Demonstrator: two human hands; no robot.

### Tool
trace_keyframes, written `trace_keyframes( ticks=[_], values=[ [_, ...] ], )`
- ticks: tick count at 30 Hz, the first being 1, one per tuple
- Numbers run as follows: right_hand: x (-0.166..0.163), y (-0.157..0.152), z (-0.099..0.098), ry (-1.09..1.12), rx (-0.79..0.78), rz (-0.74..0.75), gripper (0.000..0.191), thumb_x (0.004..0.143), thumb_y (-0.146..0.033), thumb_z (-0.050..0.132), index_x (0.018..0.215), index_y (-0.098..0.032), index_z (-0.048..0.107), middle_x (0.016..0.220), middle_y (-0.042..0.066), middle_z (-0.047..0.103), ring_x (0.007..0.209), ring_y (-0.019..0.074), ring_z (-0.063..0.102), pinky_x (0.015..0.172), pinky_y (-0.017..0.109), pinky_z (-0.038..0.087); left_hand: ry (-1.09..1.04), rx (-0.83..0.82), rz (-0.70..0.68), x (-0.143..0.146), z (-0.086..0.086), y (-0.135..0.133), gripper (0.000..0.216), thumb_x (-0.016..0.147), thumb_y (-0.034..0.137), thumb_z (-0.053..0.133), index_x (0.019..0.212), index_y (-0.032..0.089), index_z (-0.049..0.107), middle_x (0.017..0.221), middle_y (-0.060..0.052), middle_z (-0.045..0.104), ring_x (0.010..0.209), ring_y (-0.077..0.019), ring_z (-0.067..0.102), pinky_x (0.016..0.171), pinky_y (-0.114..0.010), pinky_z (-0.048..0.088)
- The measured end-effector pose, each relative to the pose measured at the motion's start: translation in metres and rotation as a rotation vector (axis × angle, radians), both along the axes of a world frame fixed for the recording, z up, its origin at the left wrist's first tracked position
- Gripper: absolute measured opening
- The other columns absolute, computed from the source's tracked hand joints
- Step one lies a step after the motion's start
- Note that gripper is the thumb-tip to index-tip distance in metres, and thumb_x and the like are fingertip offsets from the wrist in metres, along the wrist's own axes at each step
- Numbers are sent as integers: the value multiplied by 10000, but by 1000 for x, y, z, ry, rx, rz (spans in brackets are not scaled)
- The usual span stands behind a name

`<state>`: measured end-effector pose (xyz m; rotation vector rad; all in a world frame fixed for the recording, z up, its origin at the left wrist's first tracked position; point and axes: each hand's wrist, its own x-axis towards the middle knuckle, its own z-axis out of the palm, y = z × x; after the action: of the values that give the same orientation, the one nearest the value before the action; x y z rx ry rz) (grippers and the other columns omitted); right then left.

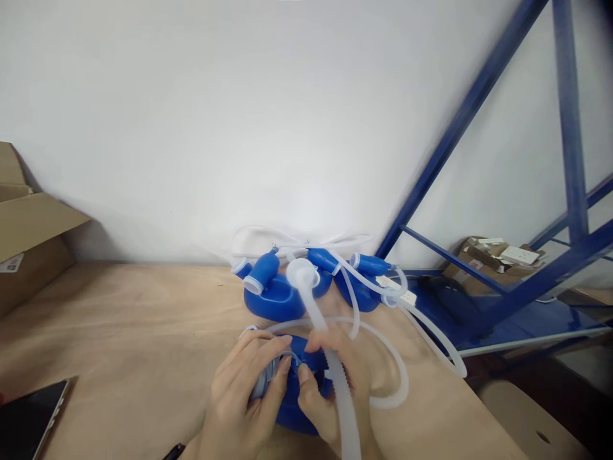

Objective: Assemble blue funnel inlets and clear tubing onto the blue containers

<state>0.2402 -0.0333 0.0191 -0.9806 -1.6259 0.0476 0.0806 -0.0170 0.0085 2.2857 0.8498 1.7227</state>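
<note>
My left hand (242, 399) is curled around a blue rubber bag (299, 409) near the table's front edge, with thumb and fingers on its grey-white ringed neck (269, 378). My right hand (332, 377) pinches the same bag from the right and grips a white corrugated hose (341, 396) that rises to a round white end (302, 276). Thin clear tubing (393, 370) loops around both hands. Behind them lie more blue bags (278, 291) with white-rimmed necks and tangled clear tubes.
The wooden table (134, 332) runs left, with a dark phone (29, 418) at its front left corner and an open cardboard box (29, 236) at the far left. A blue metal rack (483, 300) stands at the right, with small boxes on it. A white wall is behind.
</note>
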Motion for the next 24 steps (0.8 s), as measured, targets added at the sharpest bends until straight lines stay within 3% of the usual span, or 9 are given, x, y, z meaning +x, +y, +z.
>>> trace_keyframes(
  ticks=[5,15,21,24],
  values=[
    [1,-6,5,-65,-42,12,167,804,-151,523,936,-254,524,765,-32,491,603,161,529,544,296,434,46,149,-78,0,-1,1,204,988,17,585,1119,129,696,939,-88,773,923,-188,734,867,-315,629],
    [10,-5,4,-44,-37,-9,165,824,-134,547,874,-264,459,768,-39,449,626,153,491,593,288,451,94,316,-43,1,-8,2,231,932,-3,606,1102,89,734,959,-117,807,963,-217,747,874,-352,645],
    [10,2,6,-28,-94,43,126,885,-162,587,901,-270,523,784,-40,545,717,160,603,685,277,531,159,155,-63,-12,-2,10,255,941,97,666,1178,155,741,1030,-110,815,995,-232,760,880,-344,645],
    [14,5,7,-51,-127,47,117,938,-206,665,1002,-280,601,902,-16,661,815,176,691,741,282,576,107,-63,-40,-36,6,29,218,974,203,680,1170,229,772,1041,-67,834,931,-207,785,859,-302,641]
  ],
)
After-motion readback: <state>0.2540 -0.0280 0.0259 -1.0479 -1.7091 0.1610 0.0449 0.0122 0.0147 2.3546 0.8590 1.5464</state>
